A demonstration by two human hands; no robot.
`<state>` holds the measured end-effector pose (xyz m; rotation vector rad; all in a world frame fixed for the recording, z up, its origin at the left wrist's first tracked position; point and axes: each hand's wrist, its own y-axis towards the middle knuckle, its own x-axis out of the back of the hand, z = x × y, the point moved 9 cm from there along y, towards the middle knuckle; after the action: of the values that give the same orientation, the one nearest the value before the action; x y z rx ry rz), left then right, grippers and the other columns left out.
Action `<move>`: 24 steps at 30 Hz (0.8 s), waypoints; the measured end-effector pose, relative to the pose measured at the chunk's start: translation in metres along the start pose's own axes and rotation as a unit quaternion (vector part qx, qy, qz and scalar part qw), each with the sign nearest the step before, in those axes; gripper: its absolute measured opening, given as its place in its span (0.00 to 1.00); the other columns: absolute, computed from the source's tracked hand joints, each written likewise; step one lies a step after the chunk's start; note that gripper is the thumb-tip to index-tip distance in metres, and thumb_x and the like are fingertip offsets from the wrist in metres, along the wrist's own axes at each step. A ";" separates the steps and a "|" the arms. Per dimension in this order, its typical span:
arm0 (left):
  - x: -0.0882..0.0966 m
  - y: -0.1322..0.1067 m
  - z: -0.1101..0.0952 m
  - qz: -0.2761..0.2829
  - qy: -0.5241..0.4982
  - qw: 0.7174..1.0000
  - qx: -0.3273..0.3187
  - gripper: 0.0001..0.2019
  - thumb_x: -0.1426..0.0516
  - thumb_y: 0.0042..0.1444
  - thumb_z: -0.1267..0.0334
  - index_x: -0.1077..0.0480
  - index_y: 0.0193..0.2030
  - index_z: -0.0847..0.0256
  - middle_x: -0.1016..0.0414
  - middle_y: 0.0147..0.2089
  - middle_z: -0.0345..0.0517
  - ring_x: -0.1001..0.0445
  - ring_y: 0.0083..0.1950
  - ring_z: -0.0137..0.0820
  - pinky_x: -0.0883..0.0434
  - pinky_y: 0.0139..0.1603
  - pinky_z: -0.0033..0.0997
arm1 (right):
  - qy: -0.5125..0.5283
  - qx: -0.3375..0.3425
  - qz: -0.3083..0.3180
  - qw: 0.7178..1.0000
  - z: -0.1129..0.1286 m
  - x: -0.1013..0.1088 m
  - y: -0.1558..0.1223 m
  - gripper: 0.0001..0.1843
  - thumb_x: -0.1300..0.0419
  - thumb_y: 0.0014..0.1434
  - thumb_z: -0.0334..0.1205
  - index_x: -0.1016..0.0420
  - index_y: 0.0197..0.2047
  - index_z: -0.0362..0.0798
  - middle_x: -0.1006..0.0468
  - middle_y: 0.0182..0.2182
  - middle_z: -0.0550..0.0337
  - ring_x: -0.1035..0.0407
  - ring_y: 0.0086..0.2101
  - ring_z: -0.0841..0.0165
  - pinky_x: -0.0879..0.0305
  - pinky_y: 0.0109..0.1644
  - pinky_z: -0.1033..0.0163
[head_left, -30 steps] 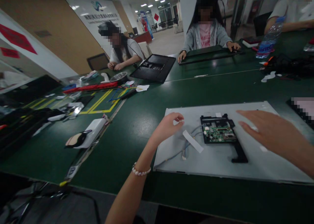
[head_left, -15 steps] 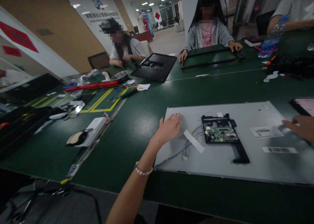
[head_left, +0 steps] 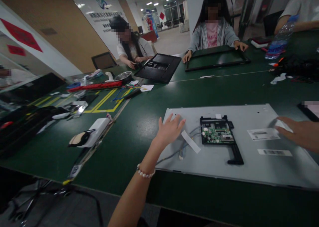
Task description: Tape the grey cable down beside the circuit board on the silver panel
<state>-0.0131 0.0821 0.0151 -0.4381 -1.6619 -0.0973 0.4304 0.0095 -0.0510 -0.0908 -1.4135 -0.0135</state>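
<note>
A flat grey metal panel (head_left: pixel 186 164), like the back of a display, lies in front of me on the green table. Mounted on it is a green circuit board (head_left: pixel 218 135) in a black plastic frame, with thin cables and a white strip (head_left: pixel 190 141) to its left. My left hand (head_left: pixel 170 129) rests on the panel's left part, fingers spread and holding nothing. Over the right part, my right hand (head_left: pixel 299 130) is closed on a crumpled white tissue (head_left: pixel 284 124), near two white labels; part of this hand is out of view.
Across the table a person's hands hold a thin black frame (head_left: pixel 216 66). Left of it lies a black plastic cover (head_left: pixel 159 67). A white box-like object (head_left: pixel 96 134) lies to my left. A water bottle (head_left: pixel 280 41) and dark clutter are at the back right.
My right hand has come further in from the right, and the white tissue in it now shows. The panel sits slightly further left in view. My left hand's fingers have spread more.
</note>
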 end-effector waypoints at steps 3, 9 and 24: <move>0.003 0.002 0.011 -0.028 0.031 0.999 0.031 0.27 0.65 0.69 0.48 0.40 0.65 0.58 0.36 0.66 0.56 0.55 0.74 0.47 0.61 0.66 0.72 | -0.027 0.039 0.051 0.998 0.034 -0.001 -0.005 0.38 0.61 0.64 0.63 0.33 0.62 0.45 0.19 0.38 0.37 0.24 0.32 0.50 0.36 0.37 0.46; 0.015 0.004 0.041 -0.081 0.074 0.988 0.105 0.27 0.63 0.69 0.49 0.38 0.64 0.61 0.37 0.67 0.60 0.53 0.73 0.49 0.61 0.65 0.73 | 0.059 0.109 0.051 0.991 0.095 0.009 -0.014 0.33 0.52 0.63 0.61 0.35 0.65 0.54 0.19 0.42 0.47 0.24 0.35 0.54 0.30 0.34 0.50; 0.007 -0.021 -0.075 -0.106 0.053 0.985 -0.126 0.32 0.64 0.69 0.46 0.53 0.72 0.64 0.51 0.73 0.54 0.61 0.75 0.42 0.61 0.71 0.59 | 0.175 0.249 0.124 0.945 0.162 0.002 -0.031 0.27 0.47 0.64 0.55 0.35 0.64 0.60 0.23 0.46 0.54 0.25 0.39 0.62 0.24 0.39 0.53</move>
<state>0.0494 0.0410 0.0364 -0.4358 -1.5917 -0.4856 0.2690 -0.0093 -0.0229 0.1479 -1.0071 0.5129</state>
